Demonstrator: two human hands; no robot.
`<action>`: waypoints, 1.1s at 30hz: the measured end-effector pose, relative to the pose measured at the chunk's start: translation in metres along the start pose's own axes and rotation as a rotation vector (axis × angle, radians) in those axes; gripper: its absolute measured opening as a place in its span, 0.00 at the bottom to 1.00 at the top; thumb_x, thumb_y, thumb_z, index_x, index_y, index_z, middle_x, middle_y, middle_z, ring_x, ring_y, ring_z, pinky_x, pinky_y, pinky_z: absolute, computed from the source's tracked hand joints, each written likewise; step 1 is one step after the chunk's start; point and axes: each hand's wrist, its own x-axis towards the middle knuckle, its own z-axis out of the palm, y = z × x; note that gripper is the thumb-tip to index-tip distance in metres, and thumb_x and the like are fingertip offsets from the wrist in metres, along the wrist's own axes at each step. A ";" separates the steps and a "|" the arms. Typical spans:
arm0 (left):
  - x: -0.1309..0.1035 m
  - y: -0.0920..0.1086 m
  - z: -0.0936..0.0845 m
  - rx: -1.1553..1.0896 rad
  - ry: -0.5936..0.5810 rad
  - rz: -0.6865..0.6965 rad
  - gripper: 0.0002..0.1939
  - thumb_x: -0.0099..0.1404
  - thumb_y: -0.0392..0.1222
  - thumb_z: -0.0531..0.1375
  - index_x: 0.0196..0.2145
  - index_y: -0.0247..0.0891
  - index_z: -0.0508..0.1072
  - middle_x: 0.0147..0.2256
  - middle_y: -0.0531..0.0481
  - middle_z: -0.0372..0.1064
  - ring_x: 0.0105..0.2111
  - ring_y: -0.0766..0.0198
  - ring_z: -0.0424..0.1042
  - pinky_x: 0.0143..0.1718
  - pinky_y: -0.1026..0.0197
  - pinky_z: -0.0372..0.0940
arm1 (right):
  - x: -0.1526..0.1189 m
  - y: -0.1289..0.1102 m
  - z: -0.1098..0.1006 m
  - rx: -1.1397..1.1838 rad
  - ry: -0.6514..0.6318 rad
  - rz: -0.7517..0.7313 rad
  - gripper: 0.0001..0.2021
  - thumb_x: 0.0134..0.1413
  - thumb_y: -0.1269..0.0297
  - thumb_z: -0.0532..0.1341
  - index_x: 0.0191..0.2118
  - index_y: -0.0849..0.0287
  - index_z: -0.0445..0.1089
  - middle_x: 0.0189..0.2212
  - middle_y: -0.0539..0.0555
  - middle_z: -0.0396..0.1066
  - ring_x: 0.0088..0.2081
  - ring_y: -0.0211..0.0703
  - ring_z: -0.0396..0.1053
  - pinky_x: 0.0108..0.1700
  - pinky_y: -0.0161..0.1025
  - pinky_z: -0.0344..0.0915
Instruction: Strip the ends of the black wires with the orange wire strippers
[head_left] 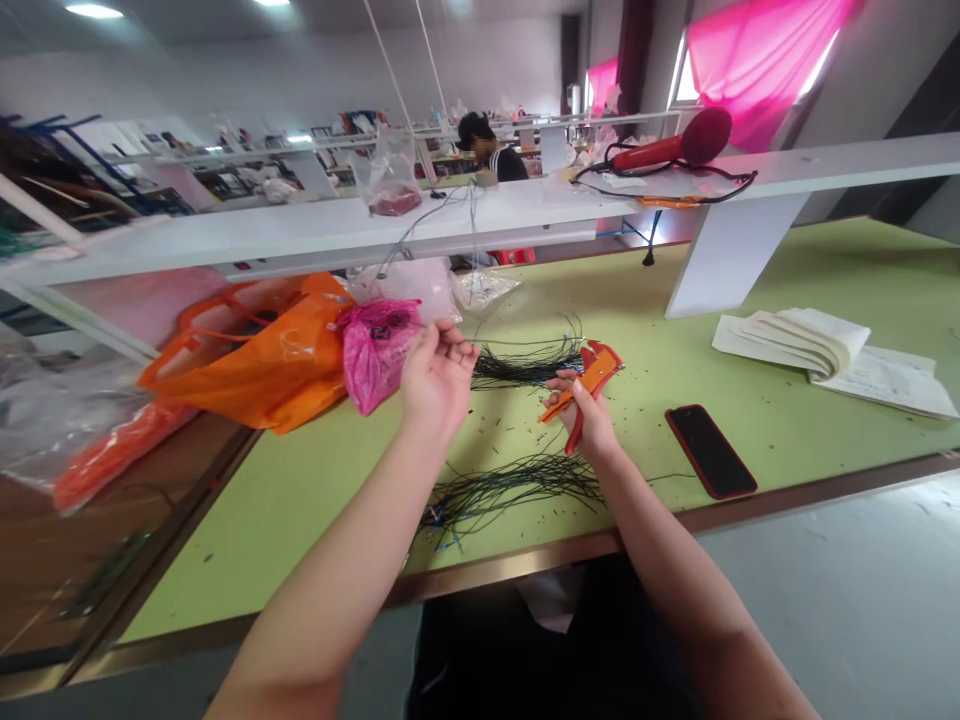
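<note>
Wire strippers (598,373) are gripped in the right hand (598,428); the left hand (437,385) half-curls by a thin wire (525,343), its pinch unclear. Among clippings (470,411), a near bundle (525,485) and far bundle (521,370) lie on the surface (300,500); some cutting looks done, the remainder uncertain.

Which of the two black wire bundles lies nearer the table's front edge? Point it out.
The front bundle, close to the near edge of the table; the other bundle lies farther back, toward the shelf.
</note>
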 end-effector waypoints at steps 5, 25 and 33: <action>-0.042 -0.014 -0.056 0.022 0.107 -0.054 0.07 0.61 0.43 0.67 0.33 0.40 0.73 0.27 0.54 0.69 0.25 0.71 0.68 0.33 0.67 0.70 | -0.004 -0.003 0.006 0.091 -0.018 -0.011 0.19 0.49 0.56 0.72 0.44 0.58 0.72 0.33 0.51 0.74 0.33 0.41 0.70 0.43 0.45 0.74; -0.087 -0.030 -0.056 1.381 -0.527 0.502 0.14 0.73 0.43 0.58 0.52 0.37 0.74 0.48 0.39 0.76 0.45 0.54 0.76 0.46 0.52 0.72 | -0.020 0.009 0.007 -0.237 -0.260 0.130 0.12 0.53 0.57 0.72 0.35 0.58 0.73 0.30 0.50 0.73 0.34 0.41 0.72 0.42 0.39 0.71; -0.051 -0.039 -0.068 1.480 -0.863 0.597 0.17 0.77 0.46 0.52 0.49 0.40 0.79 0.29 0.48 0.74 0.31 0.61 0.74 0.34 0.61 0.67 | -0.016 0.004 0.003 -0.241 -0.247 0.213 0.14 0.52 0.54 0.73 0.35 0.58 0.73 0.30 0.50 0.72 0.34 0.41 0.71 0.40 0.37 0.71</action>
